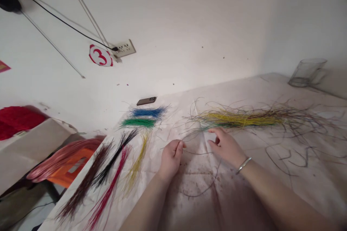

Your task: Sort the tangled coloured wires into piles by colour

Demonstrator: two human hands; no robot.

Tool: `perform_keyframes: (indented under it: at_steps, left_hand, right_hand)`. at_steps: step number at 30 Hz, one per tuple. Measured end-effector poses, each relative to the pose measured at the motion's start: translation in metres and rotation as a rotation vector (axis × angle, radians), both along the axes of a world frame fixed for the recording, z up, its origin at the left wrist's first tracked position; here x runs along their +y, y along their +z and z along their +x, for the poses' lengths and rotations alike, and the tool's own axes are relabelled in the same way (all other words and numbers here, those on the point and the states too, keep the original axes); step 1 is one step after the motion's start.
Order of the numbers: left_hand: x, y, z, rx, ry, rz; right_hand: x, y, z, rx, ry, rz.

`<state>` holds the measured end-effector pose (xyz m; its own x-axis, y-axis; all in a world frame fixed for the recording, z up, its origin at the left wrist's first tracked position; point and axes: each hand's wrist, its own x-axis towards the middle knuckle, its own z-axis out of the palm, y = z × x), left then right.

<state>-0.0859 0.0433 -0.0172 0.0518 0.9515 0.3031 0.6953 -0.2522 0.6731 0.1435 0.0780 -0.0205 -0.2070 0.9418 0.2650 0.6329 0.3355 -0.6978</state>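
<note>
My left hand (170, 157) is closed in a pinch on a thin dark wire (199, 153) that runs right across the white table cover (271, 184). My right hand (225, 144), a silver bangle on its wrist, hovers with fingers curled and apart at the near end of a tangled pile of mixed wires (244, 119), mostly yellow and green. Sorted wire bundles lie to the left: blue (148, 112), green (138, 122), yellow (137, 162), black (114, 160), red (110, 189) and brown (84, 184).
A phone (146, 100) lies by the wall behind the blue bundle. A clear plastic jug (307, 72) lies at the far right. Off the table's left edge stand an orange stool with pink wire coils (59, 158) and a box of red material (16, 119).
</note>
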Motion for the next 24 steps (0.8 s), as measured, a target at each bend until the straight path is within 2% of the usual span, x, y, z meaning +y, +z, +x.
perform_keyframes:
  at_steps: [4,6,8,11,15,17,20,24]
  left_hand:
    - [-0.004,0.008,0.010,0.045,-0.235,0.014]
    - [-0.005,0.013,0.014,0.036,-0.341,0.028]
    - [-0.006,0.016,0.017,-0.015,-0.386,0.018]
    - [-0.007,0.015,0.017,-0.142,-0.310,-0.118]
    - [-0.006,0.007,0.008,-0.418,-0.041,-0.339]
    - [-0.004,0.005,0.002,-0.544,0.035,-0.353]
    - [0.002,0.006,-0.009,-0.676,0.058,-0.324]
    - [0.009,0.008,-0.021,-0.736,0.087,-0.316]
  right_hand:
    - [-0.010,0.004,-0.013,-0.056,0.220,0.140]
    - [-0.012,0.005,-0.018,-0.130,0.318,0.126]
    - [-0.012,0.006,-0.019,-0.191,0.353,0.085]
    - [-0.009,0.010,-0.013,-0.197,0.317,0.067]
    - [-0.002,0.015,0.003,-0.148,0.244,0.080]
    - [0.003,0.016,0.011,-0.137,0.215,0.078]
    - [0.010,0.015,0.022,-0.097,0.181,0.052]
    - [0.016,0.015,0.031,0.048,0.153,-0.034]
